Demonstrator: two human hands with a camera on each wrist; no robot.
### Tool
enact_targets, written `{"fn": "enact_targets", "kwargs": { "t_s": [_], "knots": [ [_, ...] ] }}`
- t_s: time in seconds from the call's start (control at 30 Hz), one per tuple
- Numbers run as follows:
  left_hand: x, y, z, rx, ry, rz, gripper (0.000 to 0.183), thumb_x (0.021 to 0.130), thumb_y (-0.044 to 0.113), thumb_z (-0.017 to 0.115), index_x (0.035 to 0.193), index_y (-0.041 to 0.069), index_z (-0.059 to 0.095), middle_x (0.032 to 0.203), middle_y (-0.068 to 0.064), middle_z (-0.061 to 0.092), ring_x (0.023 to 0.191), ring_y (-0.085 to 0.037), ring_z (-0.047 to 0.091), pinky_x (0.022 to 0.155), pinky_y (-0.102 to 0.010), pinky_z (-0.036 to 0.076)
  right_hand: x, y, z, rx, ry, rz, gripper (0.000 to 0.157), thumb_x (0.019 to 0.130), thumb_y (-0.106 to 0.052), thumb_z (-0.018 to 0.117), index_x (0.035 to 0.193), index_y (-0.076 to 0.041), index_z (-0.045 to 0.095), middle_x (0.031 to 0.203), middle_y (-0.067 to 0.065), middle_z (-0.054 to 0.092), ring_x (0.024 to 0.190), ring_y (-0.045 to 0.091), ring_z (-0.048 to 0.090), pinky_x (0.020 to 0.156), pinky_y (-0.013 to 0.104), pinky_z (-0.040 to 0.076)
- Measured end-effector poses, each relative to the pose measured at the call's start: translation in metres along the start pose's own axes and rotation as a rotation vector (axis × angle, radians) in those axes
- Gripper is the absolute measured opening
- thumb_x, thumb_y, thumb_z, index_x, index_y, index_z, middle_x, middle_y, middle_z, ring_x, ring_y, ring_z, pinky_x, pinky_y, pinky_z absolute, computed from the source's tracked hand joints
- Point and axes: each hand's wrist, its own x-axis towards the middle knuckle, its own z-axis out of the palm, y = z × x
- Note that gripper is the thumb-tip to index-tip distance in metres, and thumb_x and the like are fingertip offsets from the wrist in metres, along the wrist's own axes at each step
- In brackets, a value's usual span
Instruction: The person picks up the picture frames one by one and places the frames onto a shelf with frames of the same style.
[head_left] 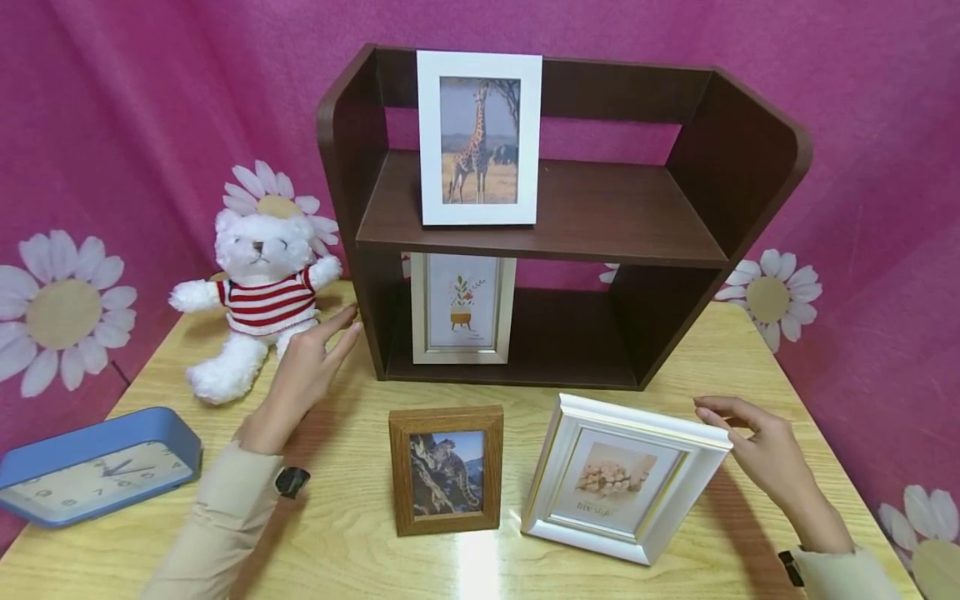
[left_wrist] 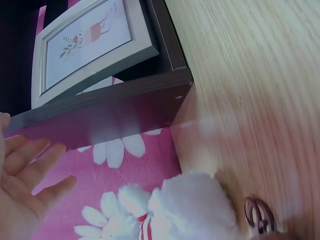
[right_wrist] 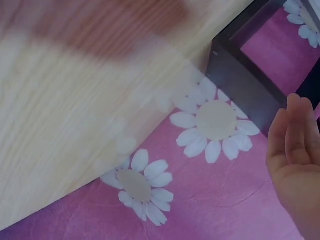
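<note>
My left hand [head_left: 306, 372] hovers between the white teddy bear [head_left: 258, 275] and the left side of the dark brown shelf [head_left: 562, 255], its fingers extended and holding nothing. In the left wrist view those fingers [left_wrist: 30, 162] are spread near the shelf's side panel. My right hand [head_left: 765, 446] is behind the top right corner of a white picture frame [head_left: 622, 479] that stands tilted on the table. Straight fingers [right_wrist: 295, 135] show in the right wrist view with nothing in them. Whether the right hand touches the frame is unclear. Left of it stands a brown wooden frame [head_left: 447, 471].
A white giraffe frame [head_left: 480, 137] stands on the upper shelf, and a pale plant-picture frame [head_left: 462, 308] on the lower one. The blue clock [head_left: 101, 465] lies at the table's left edge. Behind everything hangs a pink flowered cloth [head_left: 187, 83].
</note>
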Motion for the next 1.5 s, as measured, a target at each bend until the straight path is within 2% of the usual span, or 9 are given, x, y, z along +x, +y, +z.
{"fn": "enact_targets", "kwargs": {
  "t_s": [0.33,0.5,0.6,0.7,0.8,0.93,1.1,1.27,1.5],
  "knots": [
    [0.005,0.003,0.011,-0.013,0.106,0.058,0.030,0.089,0.004,0.064,0.115,-0.012,0.062,0.113,-0.027,0.062,0.104,-0.042,0.061,0.087,-0.054,0.052,-0.026,-0.010,0.011,0.074,-0.015,-0.006,0.018,0.084,0.005,0.065,0.102,0.002,0.068,0.096,-0.030,0.060,0.090,-0.014,0.054,0.072,0.002,0.043],
    [0.009,0.004,0.017,-0.036,0.152,0.083,0.033,0.087,0.003,0.067,0.114,-0.015,0.061,0.111,-0.030,0.062,0.102,-0.043,0.061,0.082,-0.055,0.054,-0.038,-0.016,0.017,0.116,-0.005,0.022,0.014,0.083,0.011,0.062,0.096,0.013,0.066,0.091,-0.031,0.058,0.083,-0.012,0.055,0.068,0.001,0.044],
    [0.011,0.005,0.020,-0.053,0.177,0.082,0.034,0.086,0.003,0.068,0.115,-0.014,0.061,0.112,-0.030,0.062,0.102,-0.042,0.062,0.081,-0.054,0.054,-0.046,-0.018,0.018,0.191,-0.011,0.030,0.016,0.083,0.013,0.061,0.097,0.010,0.066,0.090,-0.028,0.060,0.081,-0.010,0.057,0.067,0.003,0.047],
    [0.013,0.007,0.021,-0.118,0.204,0.050,0.033,0.086,0.002,0.069,0.115,-0.012,0.062,0.111,-0.028,0.063,0.097,-0.039,0.065,0.078,-0.045,0.057,-0.054,-0.020,0.019,0.310,-0.039,0.028,0.030,0.085,0.014,0.058,0.104,-0.007,0.069,0.094,-0.025,0.064,0.086,-0.008,0.059,0.070,0.006,0.049],
    [0.015,0.009,0.023,-0.227,0.240,-0.004,0.031,0.084,0.000,0.069,0.113,-0.011,0.064,0.110,-0.028,0.064,0.093,-0.038,0.067,0.075,-0.024,0.058,-0.060,-0.021,0.020,0.465,-0.088,0.003,0.047,0.087,0.017,0.054,0.115,-0.019,0.066,0.102,-0.019,0.067,0.093,-0.006,0.061,0.076,0.008,0.051],
    [0.017,0.009,0.027,-0.309,0.288,-0.043,0.031,0.082,-0.004,0.071,0.110,-0.013,0.064,0.110,-0.028,0.064,0.094,-0.038,0.065,0.075,-0.004,0.050,-0.067,-0.017,0.022,0.645,-0.144,-0.045,0.044,0.088,0.020,0.047,0.121,-0.005,0.063,0.108,-0.008,0.069,0.096,0.001,0.064,0.080,0.013,0.053],
    [0.018,0.008,0.029,-0.315,0.315,-0.025,0.031,0.080,-0.004,0.072,0.109,-0.013,0.065,0.109,-0.027,0.065,0.093,-0.038,0.066,0.074,-0.002,0.048,-0.074,-0.011,0.025,0.720,-0.189,-0.105,0.038,0.087,0.024,0.042,0.118,0.009,0.058,0.111,-0.003,0.069,0.099,0.007,0.065,0.082,0.018,0.055],
    [0.018,0.008,0.030,-0.302,0.325,-0.003,0.030,0.080,-0.003,0.073,0.108,-0.011,0.066,0.107,-0.025,0.066,0.090,-0.037,0.067,0.073,-0.002,0.048,-0.077,-0.020,0.025,0.722,-0.203,-0.139,0.039,0.083,0.027,0.046,0.114,0.007,0.058,0.111,-0.004,0.068,0.104,0.005,0.063,0.085,0.016,0.053],
    [0.018,0.008,0.032,-0.318,0.317,-0.025,0.030,0.079,-0.004,0.073,0.108,-0.010,0.067,0.106,-0.024,0.067,0.091,-0.036,0.067,0.072,-0.001,0.048,-0.082,-0.028,0.037,0.933,-0.175,-0.213,0.054,0.074,0.035,0.048,0.120,0.008,0.054,0.112,0.003,0.065,0.105,0.009,0.061,0.087,0.023,0.055]
  ]
}}
